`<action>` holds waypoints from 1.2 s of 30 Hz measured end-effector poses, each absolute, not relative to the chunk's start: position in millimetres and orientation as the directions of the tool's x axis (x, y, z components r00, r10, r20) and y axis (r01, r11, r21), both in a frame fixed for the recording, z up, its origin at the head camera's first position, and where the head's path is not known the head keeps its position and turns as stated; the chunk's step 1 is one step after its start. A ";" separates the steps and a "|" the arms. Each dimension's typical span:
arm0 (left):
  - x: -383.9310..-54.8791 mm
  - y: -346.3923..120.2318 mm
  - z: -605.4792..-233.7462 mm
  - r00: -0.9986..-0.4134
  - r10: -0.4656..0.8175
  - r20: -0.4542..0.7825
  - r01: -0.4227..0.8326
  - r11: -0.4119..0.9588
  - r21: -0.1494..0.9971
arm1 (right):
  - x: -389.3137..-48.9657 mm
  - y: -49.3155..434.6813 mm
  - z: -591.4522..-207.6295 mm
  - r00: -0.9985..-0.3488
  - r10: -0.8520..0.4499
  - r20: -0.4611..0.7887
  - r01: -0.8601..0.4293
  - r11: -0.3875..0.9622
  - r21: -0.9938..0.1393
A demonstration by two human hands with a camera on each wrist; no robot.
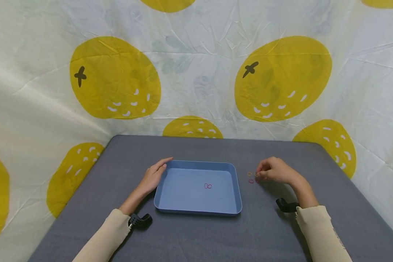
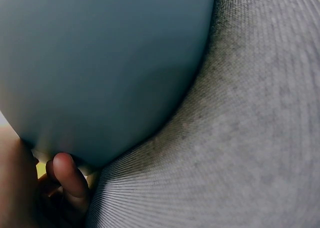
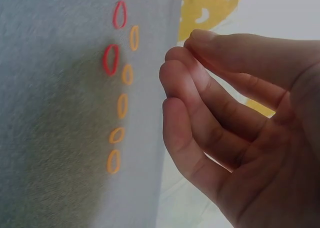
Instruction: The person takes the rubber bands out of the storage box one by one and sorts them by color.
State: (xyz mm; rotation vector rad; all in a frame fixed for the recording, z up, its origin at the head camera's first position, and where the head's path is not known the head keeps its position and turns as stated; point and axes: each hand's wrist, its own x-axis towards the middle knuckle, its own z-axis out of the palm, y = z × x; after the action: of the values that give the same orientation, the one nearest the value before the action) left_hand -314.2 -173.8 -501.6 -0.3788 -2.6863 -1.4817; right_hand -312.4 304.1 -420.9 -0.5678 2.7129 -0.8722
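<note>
A shallow blue tray [image 1: 196, 203] lies on the table. My left hand [image 1: 154, 176] grips its left side near the back corner, thumb at the rim; in the left wrist view, fingers [image 2: 70, 175] bend against its outer wall. Two red rubber bands [image 1: 207, 186] lie side by side in the tray. Right of it, my right hand [image 1: 275, 170] is over a small group of bands, its fingers loosely bent and nothing seen between them. The right wrist view shows two red rubber bands [image 3: 111, 59] and a row of several orange rubber bands [image 3: 122, 106] beside the fingertips.
Dark grey cloth covers the table [image 1: 196, 236]. A white curtain with yellow fruit prints [image 1: 196, 87] stands behind it and at the sides. Each wrist carries a black camera mount [image 1: 141, 221], close above the table.
</note>
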 end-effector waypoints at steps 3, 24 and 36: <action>-313.8 -174.0 -500.7 -0.969 0.190 0.160 0.237 0.506 0.829 | -311.4 300.6 -417.1 -0.894 -0.441 -0.085 -0.311 0.745 -0.591; -312.7 -174.6 -499.4 -0.969 0.185 0.165 0.239 0.513 0.825 | -316.8 241.1 -388.5 -0.847 -0.531 -0.011 -0.434 0.703 -0.564; -312.6 -174.3 -499.2 -0.967 0.184 0.176 0.248 0.529 0.811 | -324.8 191.0 -385.3 -0.802 -0.596 0.017 -0.485 0.635 -0.602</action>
State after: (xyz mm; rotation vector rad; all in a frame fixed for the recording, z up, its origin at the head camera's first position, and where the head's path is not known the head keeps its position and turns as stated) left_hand -312.6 -174.3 -499.2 -0.3804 -2.6869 -1.4428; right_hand -324.8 191.0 -385.3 -0.8923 2.6712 -0.9017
